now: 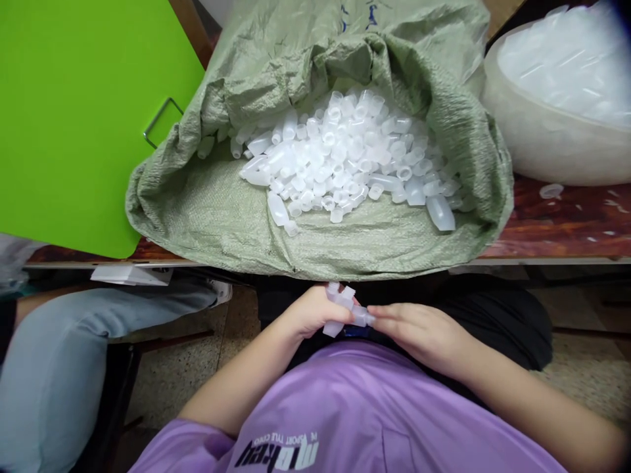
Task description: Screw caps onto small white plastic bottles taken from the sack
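Your left hand (311, 310) pinches plastic bits (361, 316); your right hand (428, 333) touches one, grip hidden. The red counter (566, 226) holds a sack (207, 203); the floor (180, 374) is speckled.

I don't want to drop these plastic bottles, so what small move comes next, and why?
Perhaps steady the rightmost held plastic bottle by its narrow end with the right hand: its fingers meet that end, while the left hand grips several bottles.

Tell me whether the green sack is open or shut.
Open: the green sack gapes wide at its mouth, showing translucent plastic pieces inside.
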Action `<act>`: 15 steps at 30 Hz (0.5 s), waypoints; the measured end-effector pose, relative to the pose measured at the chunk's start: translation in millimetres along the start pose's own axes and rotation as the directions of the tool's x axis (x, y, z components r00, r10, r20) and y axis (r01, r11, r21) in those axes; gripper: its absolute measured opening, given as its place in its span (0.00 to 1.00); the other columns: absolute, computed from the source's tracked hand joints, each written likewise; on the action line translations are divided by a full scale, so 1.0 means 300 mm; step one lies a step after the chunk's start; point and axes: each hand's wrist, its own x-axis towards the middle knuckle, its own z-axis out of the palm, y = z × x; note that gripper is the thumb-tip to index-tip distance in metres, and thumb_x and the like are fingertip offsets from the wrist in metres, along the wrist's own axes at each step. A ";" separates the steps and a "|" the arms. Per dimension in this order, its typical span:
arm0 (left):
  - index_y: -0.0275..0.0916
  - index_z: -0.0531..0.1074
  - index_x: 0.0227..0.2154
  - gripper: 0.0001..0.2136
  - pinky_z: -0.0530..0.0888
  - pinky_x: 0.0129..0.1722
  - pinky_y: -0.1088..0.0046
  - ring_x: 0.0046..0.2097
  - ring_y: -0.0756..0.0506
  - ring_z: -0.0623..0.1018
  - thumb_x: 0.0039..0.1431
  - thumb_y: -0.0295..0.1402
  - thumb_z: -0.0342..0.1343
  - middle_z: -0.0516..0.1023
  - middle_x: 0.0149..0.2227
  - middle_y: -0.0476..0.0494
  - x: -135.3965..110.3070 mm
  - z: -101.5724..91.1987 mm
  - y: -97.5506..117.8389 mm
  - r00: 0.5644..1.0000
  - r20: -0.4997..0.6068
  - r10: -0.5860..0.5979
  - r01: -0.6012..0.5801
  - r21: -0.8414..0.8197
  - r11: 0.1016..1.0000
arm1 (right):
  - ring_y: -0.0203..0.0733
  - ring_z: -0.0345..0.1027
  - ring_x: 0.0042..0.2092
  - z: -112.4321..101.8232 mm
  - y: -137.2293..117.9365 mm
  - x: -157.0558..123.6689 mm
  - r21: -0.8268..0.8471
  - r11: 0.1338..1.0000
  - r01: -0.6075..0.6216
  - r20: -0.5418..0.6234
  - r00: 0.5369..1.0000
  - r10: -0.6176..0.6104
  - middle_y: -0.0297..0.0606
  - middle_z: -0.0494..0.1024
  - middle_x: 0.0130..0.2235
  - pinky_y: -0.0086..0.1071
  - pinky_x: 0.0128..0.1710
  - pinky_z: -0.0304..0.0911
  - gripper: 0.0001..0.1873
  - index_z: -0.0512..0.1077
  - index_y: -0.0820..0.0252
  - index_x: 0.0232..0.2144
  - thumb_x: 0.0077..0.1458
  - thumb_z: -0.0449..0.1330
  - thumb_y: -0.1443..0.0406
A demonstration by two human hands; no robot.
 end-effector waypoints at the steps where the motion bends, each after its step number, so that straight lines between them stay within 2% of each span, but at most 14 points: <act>1: 0.34 0.74 0.24 0.11 0.64 0.27 0.75 0.26 0.51 0.69 0.31 0.25 0.58 0.73 0.23 0.51 0.002 0.002 0.001 1.000 -0.008 0.007 -0.007 0.032 0.999 | 0.41 0.74 0.38 0.015 0.004 0.003 0.053 0.992 -0.117 -0.011 0.993 0.117 0.39 0.80 0.39 0.32 0.36 0.70 0.13 0.73 0.55 0.41 0.58 0.53 0.59; 3: 0.34 0.74 0.25 0.11 0.64 0.27 0.75 0.26 0.51 0.69 0.32 0.25 0.58 0.72 0.23 0.51 0.004 0.008 0.006 1.000 -0.010 0.012 -0.011 0.084 0.996 | 0.37 0.72 0.26 0.041 0.009 0.013 0.156 0.922 -0.354 0.033 0.935 0.353 0.35 0.78 0.26 0.28 0.26 0.67 0.18 0.74 0.57 0.30 0.59 0.50 0.54; 5: 0.34 0.73 0.26 0.11 0.64 0.26 0.75 0.26 0.51 0.69 0.32 0.25 0.58 0.72 0.23 0.51 0.008 0.014 0.012 0.999 -0.031 0.019 -0.015 0.135 0.991 | 0.36 0.69 0.23 0.059 0.013 0.018 0.155 0.871 -0.466 0.068 0.885 0.461 0.34 0.74 0.21 0.28 0.24 0.64 0.25 0.72 0.58 0.23 0.62 0.43 0.54; 6: 0.34 0.73 0.26 0.11 0.64 0.26 0.76 0.26 0.51 0.69 0.33 0.25 0.58 0.72 0.23 0.51 0.010 0.017 0.014 0.998 -0.053 0.031 -0.022 0.162 0.987 | 0.38 0.70 0.27 0.066 0.015 0.017 0.123 0.880 -0.458 0.043 0.889 0.456 0.37 0.76 0.24 0.30 0.26 0.65 0.25 0.72 0.58 0.25 0.61 0.43 0.54; 9: 0.34 0.73 0.26 0.10 0.64 0.27 0.77 0.27 0.51 0.69 0.34 0.24 0.57 0.72 0.25 0.51 0.020 0.022 0.017 0.991 -0.106 0.076 -0.053 0.212 0.976 | 0.47 0.70 0.43 0.085 0.029 0.003 0.051 0.937 -0.347 -0.073 0.934 0.350 0.46 0.76 0.43 0.38 0.40 0.66 0.20 0.70 0.60 0.42 0.55 0.53 0.53; 10: 0.34 0.73 0.26 0.10 0.65 0.27 0.77 0.27 0.51 0.69 0.34 0.23 0.57 0.72 0.25 0.51 0.023 0.023 0.016 0.992 -0.103 0.077 -0.052 0.226 0.973 | 0.47 0.70 0.43 0.092 0.035 -0.003 0.077 0.934 -0.349 -0.058 0.933 0.354 0.46 0.75 0.44 0.38 0.41 0.66 0.20 0.69 0.60 0.44 0.55 0.54 0.54; 13: 0.34 0.73 0.26 0.10 0.65 0.26 0.77 0.26 0.51 0.69 0.35 0.23 0.57 0.71 0.24 0.51 0.033 0.024 0.011 0.995 -0.075 0.059 -0.035 0.280 0.959 | 0.38 0.71 0.31 0.112 0.050 -0.014 0.222 0.852 -0.473 0.116 0.881 0.459 0.38 0.77 0.31 0.32 0.32 0.67 0.18 0.70 0.57 0.39 0.62 0.43 0.57; 15: 0.35 0.73 0.26 0.10 0.65 0.27 0.77 0.27 0.51 0.69 0.35 0.23 0.56 0.72 0.25 0.51 0.040 0.023 0.005 0.993 -0.092 0.071 -0.040 0.301 0.953 | 0.40 0.72 0.33 0.123 0.060 -0.015 0.224 0.851 -0.475 0.078 0.879 0.470 0.40 0.77 0.34 0.33 0.33 0.68 0.19 0.69 0.58 0.41 0.61 0.45 0.55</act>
